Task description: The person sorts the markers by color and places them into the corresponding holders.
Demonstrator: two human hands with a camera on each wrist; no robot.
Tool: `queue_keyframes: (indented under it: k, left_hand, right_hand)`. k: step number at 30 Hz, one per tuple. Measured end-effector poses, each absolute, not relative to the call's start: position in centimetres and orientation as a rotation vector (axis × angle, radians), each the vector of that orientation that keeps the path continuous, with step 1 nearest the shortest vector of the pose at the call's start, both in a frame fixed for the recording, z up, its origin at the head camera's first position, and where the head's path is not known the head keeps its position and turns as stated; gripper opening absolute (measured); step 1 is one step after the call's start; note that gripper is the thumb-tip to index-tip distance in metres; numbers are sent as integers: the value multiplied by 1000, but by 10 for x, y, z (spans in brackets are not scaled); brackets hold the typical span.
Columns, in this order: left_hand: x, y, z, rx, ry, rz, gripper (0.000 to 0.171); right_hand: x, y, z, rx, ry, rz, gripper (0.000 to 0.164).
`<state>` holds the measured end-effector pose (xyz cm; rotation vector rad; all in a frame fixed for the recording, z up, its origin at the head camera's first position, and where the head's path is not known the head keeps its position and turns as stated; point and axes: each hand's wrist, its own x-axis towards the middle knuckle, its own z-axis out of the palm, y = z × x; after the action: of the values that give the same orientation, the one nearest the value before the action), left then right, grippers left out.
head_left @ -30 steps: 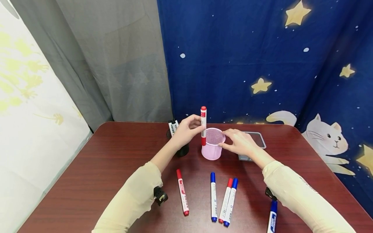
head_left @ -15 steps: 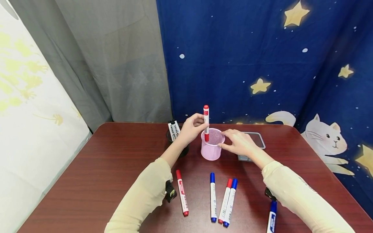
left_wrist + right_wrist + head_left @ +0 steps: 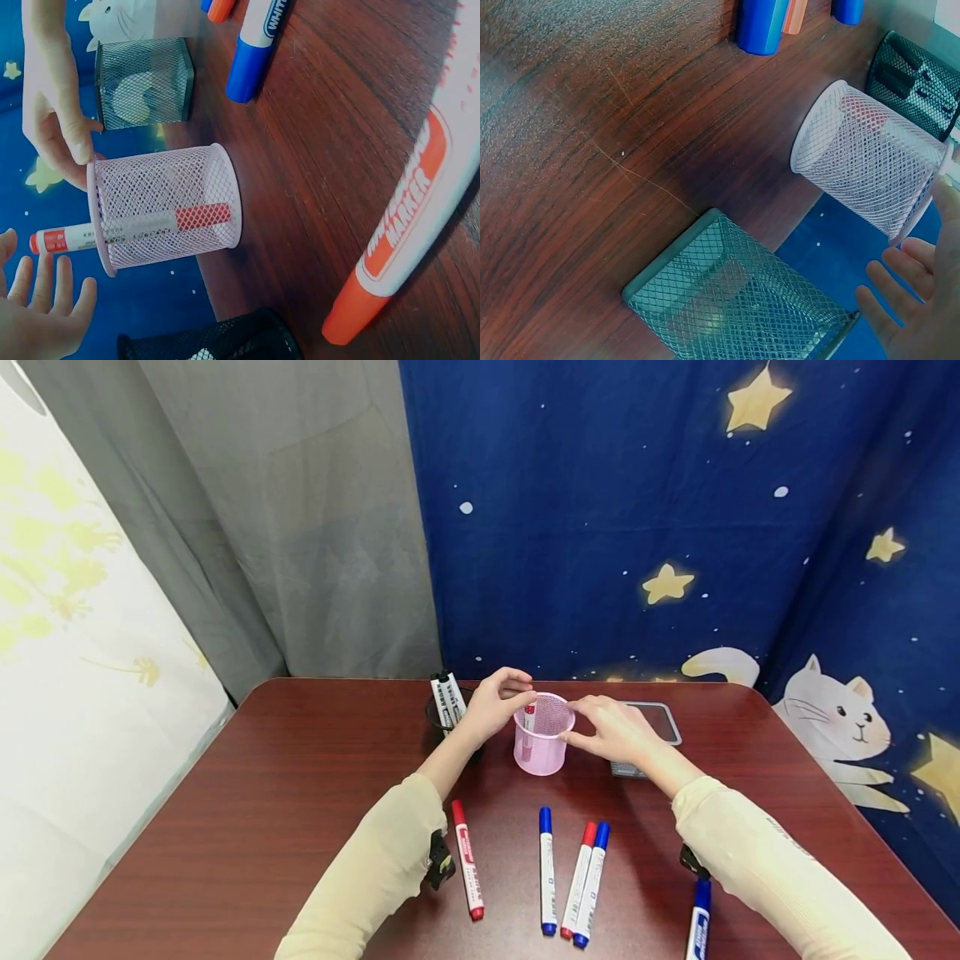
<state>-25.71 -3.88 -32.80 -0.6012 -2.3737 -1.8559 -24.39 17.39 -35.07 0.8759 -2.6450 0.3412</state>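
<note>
A red-capped whiteboard marker (image 3: 67, 238) stands inside the pink mesh pen cup (image 3: 540, 758), its upper end sticking out past the rim in the left wrist view. Just at that end is my left hand (image 3: 495, 703), fingers spread and loose, with a slight gap seen between fingertips and marker. My right hand (image 3: 615, 727) holds the cup's rim between thumb and index finger, its other fingers extended in the right wrist view (image 3: 922, 292). The cup sits upright on the table.
Behind my left wrist is a black mesh cup (image 3: 881, 71) with black-and-white markers (image 3: 447, 700). A dark square mesh holder (image 3: 727, 292) stands right of the pink cup. Nearer me lie a red marker (image 3: 468, 864), a blue marker (image 3: 547, 872), a red-blue pair (image 3: 588, 881) and another blue marker (image 3: 699, 918).
My left hand has carried the red marker right over the pink cup and lowered it inside; its fingers have loosened from it. My right hand has stayed on the rim.
</note>
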Motion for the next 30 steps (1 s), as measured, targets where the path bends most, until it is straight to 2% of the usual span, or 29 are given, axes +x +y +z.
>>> queue_keyframes:
  k: [15,23,30]
  left_hand:
    - [-245,-64,-323,-673,-2336,-1723,23]
    - [-217,-87,-324,-756,-2360,-1669,22]
    - [-190,-107,-341,-962,-2463,-1342,19]
  right_hand:
    - [-247,175,-353,839,-2739,292,59]
    - [-246,174,-352,853,-2721,293,58]
    - [-246,174,-353,862,-2702,300,55]
